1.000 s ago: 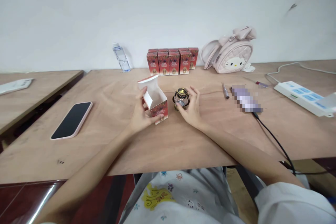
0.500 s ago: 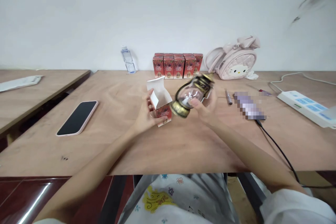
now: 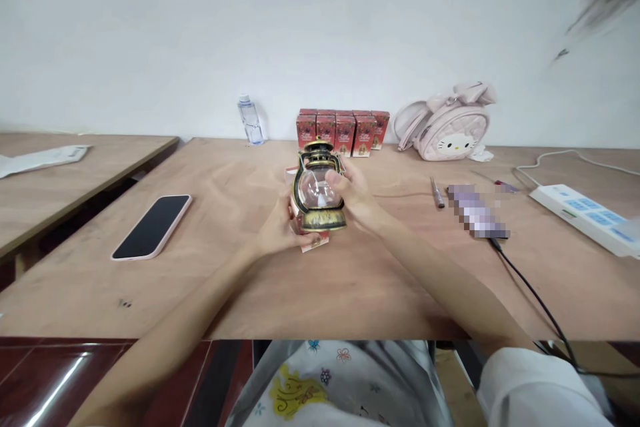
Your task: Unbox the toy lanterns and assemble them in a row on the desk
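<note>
A small brass-coloured lantern (image 3: pixel 319 190) with a clear glass globe is held upright above the middle of the wooden table (image 3: pixel 350 280). My right hand (image 3: pixel 356 199) grips it from the right side, fingers wrapped round the globe. Right behind and below the lantern stands a small red and white box (image 3: pixel 313 239), mostly hidden by it. My left hand (image 3: pixel 278 229) is closed on that box from the left. The lantern is directly over the box.
A black phone in a pink case (image 3: pixel 152 226) lies at the left. Several red boxes (image 3: pixel 343 131), a water bottle (image 3: pixel 250 120) and a pink bag (image 3: pixel 445 131) stand along the wall. A pen (image 3: pixel 437 193), a blurred item with a cable (image 3: pixel 476 211) and a power strip (image 3: pixel 583 209) lie at the right.
My right hand lifted the lantern off the table, tilted it, then swung it left and upright over the box. My left hand stayed on the box. The view shifted slightly.
</note>
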`<move>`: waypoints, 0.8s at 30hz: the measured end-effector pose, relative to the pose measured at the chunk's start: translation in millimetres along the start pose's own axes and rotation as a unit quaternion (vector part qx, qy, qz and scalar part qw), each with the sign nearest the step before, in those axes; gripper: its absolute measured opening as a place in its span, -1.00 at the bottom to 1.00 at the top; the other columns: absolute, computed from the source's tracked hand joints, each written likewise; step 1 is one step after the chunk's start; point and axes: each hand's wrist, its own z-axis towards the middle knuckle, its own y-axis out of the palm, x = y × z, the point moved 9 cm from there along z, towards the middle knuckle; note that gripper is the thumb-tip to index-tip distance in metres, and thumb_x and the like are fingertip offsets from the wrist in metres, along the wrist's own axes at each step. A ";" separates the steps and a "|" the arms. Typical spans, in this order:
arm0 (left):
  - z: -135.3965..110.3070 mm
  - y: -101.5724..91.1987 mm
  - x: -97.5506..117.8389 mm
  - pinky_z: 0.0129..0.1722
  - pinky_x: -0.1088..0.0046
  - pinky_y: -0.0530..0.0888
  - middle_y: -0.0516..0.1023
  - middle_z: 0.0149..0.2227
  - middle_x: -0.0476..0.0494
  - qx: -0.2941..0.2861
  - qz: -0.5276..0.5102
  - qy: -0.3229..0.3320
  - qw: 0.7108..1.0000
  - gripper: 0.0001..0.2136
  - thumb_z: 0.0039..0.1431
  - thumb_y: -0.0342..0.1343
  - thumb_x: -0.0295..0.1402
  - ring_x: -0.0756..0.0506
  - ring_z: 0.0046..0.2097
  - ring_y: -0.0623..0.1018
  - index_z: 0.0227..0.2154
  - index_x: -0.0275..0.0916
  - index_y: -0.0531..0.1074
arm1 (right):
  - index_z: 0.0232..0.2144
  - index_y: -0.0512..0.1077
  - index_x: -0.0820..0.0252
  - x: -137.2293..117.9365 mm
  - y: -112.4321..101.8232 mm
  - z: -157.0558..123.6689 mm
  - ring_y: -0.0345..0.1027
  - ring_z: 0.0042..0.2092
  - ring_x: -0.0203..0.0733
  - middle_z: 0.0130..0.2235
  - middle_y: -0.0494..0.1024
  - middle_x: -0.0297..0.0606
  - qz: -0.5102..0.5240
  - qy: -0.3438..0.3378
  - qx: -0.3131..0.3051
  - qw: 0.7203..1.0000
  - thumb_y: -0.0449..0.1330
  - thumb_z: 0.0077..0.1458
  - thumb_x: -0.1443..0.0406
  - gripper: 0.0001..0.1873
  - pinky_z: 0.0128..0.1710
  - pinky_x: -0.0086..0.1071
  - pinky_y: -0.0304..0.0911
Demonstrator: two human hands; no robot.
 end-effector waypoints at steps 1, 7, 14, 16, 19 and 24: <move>-0.7 -0.2 -0.3 -0.08 0.02 0.50 0.31 0.07 -0.28 0.004 0.008 0.002 1.000 -0.10 -0.25 0.39 -0.19 -0.31 0.04 0.44 0.15 -0.10 0.01 | -0.07 0.22 0.11 0.5 -5.2 1.2 0.40 0.00 -0.10 -0.04 0.48 -0.17 -0.010 -0.009 0.028 1.000 0.11 -0.05 -0.19 -0.34 -0.04 -0.20 0.38; -6.8 0.4 0.7 -0.20 0.02 0.56 0.23 0.10 -0.27 0.051 0.016 0.011 0.999 -0.01 -0.22 0.39 -0.26 -0.28 -0.02 0.50 0.15 0.11 -0.22 | 0.14 -0.02 0.07 9.8 -34.2 3.5 0.38 0.03 -0.16 0.03 0.41 -0.11 -0.148 -0.054 0.140 0.978 0.05 0.10 -0.10 -0.32 -0.01 -0.22 0.36; -9.8 2.9 4.3 -0.22 0.06 0.59 0.23 0.08 -0.29 0.069 0.013 0.025 0.997 -0.10 -0.15 0.36 -0.22 -0.29 -0.03 0.51 0.14 0.05 -0.17 | 0.20 0.00 -0.02 -15.3 -5.9 -10.9 0.20 0.19 -0.06 0.16 0.28 -0.17 -0.336 -0.136 0.028 0.932 0.23 0.05 0.13 -0.27 0.16 -0.10 0.18; -8.9 0.8 7.9 -0.24 0.10 0.60 0.22 0.07 -0.28 0.076 0.027 0.038 0.996 -0.11 -0.15 0.36 -0.19 -0.26 -0.05 0.52 0.14 0.03 -0.15 | 0.17 0.07 -0.04 -17.6 1.4 -12.4 0.21 0.18 -0.06 0.13 0.33 -0.23 -0.358 -0.142 0.003 0.923 0.24 0.04 0.18 -0.32 0.17 -0.10 0.14; -8.5 -1.4 9.6 -0.26 0.13 0.61 0.20 0.06 -0.27 0.085 0.043 0.042 0.995 -0.10 -0.17 0.37 -0.19 -0.23 -0.06 0.53 0.13 0.01 -0.13 | 0.12 0.14 -0.01 -13.8 1.1 -10.6 0.25 0.13 -0.06 0.09 0.36 -0.23 -0.376 -0.129 0.004 0.918 0.26 0.02 0.21 -0.37 0.13 -0.13 0.17; -10.9 0.2 5.2 -0.20 0.10 0.59 0.17 0.08 -0.26 0.086 0.026 0.040 0.995 -0.11 -0.16 0.38 -0.25 -0.25 -0.01 0.51 0.13 0.04 -0.13 | -0.04 0.27 0.07 -7.9 -3.5 -6.9 0.38 -0.07 -0.12 -0.08 0.48 -0.26 -0.372 -0.089 0.002 0.924 0.26 -0.01 0.23 -0.54 -0.06 -0.21 0.29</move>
